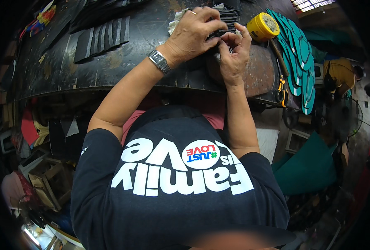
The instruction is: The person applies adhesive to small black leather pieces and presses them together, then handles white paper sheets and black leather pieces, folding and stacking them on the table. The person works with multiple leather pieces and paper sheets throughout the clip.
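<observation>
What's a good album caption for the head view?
Left hand and right hand close together over a dark workbench, near a yellow tub and teal cutouts.

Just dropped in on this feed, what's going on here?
The left hand and right hand are close together over a black worktable, fingers bent; what lies between them is mostly hidden. Black pieces lie just beyond. A yellow tub sits to their right, with teal pieces farther right.
</observation>
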The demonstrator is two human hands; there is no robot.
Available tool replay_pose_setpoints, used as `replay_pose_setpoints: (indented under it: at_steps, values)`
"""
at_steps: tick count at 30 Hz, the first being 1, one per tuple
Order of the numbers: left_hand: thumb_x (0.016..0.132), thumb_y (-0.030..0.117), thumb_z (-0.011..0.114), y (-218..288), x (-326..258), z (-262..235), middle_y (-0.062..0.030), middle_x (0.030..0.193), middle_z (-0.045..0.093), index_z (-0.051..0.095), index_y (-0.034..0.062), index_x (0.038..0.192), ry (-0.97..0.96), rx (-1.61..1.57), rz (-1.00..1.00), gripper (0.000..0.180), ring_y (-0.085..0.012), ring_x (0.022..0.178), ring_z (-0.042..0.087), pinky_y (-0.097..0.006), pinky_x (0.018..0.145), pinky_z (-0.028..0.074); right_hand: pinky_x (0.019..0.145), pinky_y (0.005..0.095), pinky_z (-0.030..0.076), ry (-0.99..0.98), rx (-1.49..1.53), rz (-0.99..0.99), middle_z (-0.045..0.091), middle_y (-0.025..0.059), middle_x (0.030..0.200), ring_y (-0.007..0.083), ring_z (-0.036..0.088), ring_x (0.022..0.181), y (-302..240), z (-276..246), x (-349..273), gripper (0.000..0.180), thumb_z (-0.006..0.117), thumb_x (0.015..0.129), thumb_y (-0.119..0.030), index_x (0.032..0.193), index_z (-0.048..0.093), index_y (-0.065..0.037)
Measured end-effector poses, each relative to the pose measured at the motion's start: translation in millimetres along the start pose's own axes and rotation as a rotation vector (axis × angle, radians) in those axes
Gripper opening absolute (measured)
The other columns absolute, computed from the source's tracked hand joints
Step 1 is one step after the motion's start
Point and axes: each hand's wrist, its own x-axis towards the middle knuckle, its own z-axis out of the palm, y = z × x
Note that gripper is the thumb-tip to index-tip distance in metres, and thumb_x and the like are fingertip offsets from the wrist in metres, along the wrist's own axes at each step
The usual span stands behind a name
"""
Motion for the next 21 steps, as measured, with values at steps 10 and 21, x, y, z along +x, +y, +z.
replay_pose_setpoints:
  at_steps: [10,21]
  values:
    - [0.081,0.018,0.076,1,-3,5,-0.0049,0.095,0.071,0.076,0.0109,0.095,-0.084,0.014,-0.045,0.016,-0.0254,0.087,0.070,-0.037,0.078,0.057,0.075,0.0219,0.047,-0.061,0.201,0.035,0.062,0.0026,0.093,0.0085,0.056,0.080,9,-1,0,0.052,0.063,0.085,0.010,0.131,0.047,-0.007]
    - [0.085,0.014,0.071,-2,10,-20,-0.0071,0.086,0.071,0.075,0.0073,0.094,-0.005,-0.131,-0.256,0.012,-0.0283,0.074,0.070,-0.036,0.065,0.055,0.082,0.0230,0.048,-0.018,0.292,0.093,0.063,0.0044,0.097,0.0097,0.058,0.087,4,-20,-4,0.050,0.064,0.087,0.012,0.129,0.045,-0.008]
